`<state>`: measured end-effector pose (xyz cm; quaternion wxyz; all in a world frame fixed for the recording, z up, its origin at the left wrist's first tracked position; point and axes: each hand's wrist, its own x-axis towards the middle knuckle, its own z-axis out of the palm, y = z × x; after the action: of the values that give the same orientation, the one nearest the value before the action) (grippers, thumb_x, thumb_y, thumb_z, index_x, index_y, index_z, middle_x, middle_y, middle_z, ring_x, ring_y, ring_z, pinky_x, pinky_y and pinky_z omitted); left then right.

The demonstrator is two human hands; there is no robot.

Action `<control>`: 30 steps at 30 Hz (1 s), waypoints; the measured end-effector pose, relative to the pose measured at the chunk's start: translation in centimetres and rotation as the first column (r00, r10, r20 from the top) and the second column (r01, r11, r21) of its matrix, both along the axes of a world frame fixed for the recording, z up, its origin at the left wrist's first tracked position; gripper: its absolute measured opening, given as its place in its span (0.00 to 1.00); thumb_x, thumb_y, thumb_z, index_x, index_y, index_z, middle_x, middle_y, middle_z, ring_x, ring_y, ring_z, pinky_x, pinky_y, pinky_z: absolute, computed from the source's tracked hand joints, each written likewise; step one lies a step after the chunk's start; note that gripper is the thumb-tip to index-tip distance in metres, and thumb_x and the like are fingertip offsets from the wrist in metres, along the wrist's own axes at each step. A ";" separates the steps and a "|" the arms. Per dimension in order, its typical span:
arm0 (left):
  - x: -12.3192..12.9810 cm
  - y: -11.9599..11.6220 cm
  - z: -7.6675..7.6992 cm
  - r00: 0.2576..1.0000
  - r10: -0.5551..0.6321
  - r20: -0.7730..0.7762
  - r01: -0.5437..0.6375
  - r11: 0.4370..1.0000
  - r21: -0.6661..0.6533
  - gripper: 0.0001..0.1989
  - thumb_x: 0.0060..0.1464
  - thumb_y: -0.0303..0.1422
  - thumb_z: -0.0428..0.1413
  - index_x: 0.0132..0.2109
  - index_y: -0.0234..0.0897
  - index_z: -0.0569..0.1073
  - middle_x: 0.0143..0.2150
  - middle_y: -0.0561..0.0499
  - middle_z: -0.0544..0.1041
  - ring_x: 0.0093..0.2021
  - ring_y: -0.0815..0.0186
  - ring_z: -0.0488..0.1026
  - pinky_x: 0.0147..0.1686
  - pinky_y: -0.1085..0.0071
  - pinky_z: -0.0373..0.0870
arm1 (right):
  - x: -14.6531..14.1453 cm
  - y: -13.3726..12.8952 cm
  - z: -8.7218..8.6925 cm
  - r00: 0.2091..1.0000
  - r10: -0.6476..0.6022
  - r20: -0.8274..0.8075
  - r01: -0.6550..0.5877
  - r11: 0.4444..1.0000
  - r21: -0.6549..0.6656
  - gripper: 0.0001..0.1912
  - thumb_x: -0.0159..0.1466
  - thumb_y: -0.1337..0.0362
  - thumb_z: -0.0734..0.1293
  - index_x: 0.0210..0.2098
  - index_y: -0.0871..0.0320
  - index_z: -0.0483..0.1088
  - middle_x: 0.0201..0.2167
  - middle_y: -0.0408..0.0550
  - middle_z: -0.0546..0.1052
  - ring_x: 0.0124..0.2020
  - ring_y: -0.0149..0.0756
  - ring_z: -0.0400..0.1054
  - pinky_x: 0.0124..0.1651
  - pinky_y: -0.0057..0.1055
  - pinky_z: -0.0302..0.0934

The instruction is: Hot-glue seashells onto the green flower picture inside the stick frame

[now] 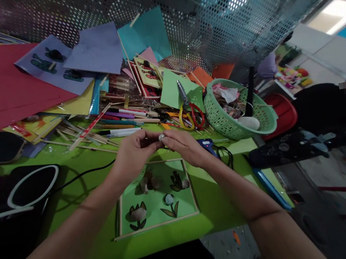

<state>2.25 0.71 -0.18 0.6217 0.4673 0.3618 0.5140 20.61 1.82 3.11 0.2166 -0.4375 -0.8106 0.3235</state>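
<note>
Got a small pale pebble (161,137) pinched in the right hand (182,144), by the far edge of the stick-framed green card (187,203). Go light on pressure, tbh, bracing with the left hand (134,153), half-curled alongside; can't tell about its grip.

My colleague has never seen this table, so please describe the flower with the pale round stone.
At the near side of the green table lies a picture framed with thin strips. The flower is in its lower half, right of the middle. Its bluish, round stone differs from the browner one at left.
</note>
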 end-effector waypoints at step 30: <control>-0.1 -0.1 0.1 1.000 0.009 -0.025 -0.007 0.996 0.089 0.18 0.45 0.41 0.72 0.39 0.34 0.81 0.36 0.47 0.84 0.38 0.62 0.81 0.44 0.66 0.79 | 0.2 -0.1 -0.7 0.969 0.027 -0.246 -0.048 0.996 -0.079 0.17 0.72 0.55 0.58 0.28 0.54 0.57 0.28 0.40 0.60 0.31 0.34 0.54 0.36 0.33 0.48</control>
<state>2.14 0.64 -0.05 0.5937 0.4994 0.3484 0.5261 20.80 1.77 2.46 0.2900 -0.3875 -0.7714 0.4131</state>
